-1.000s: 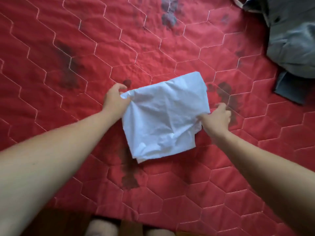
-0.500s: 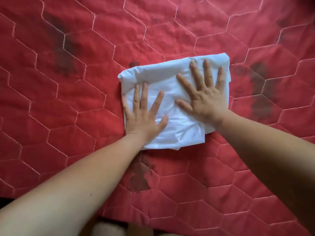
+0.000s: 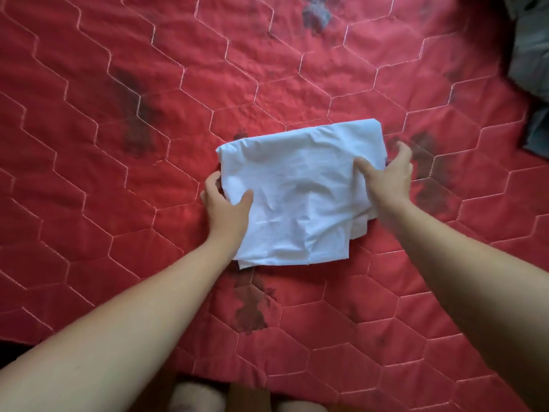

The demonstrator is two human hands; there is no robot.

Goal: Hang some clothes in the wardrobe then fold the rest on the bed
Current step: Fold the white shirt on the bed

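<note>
Cloth (image 3: 297,188), pinched by left hand (image 3: 225,209) and right hand (image 3: 386,182), seemingly hides their fingers (image 3: 403,153).

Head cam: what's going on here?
A person is folding laundry on a bed with a red quilted cover. The left hand and right hand each grip one side of a folded white garment, thumbs on top and fingers curled at its edges. The garment lies flat on the cover, already folded into a compact rectangle. A pile of grey clothes sits at the far right edge, not yet folded.
</note>
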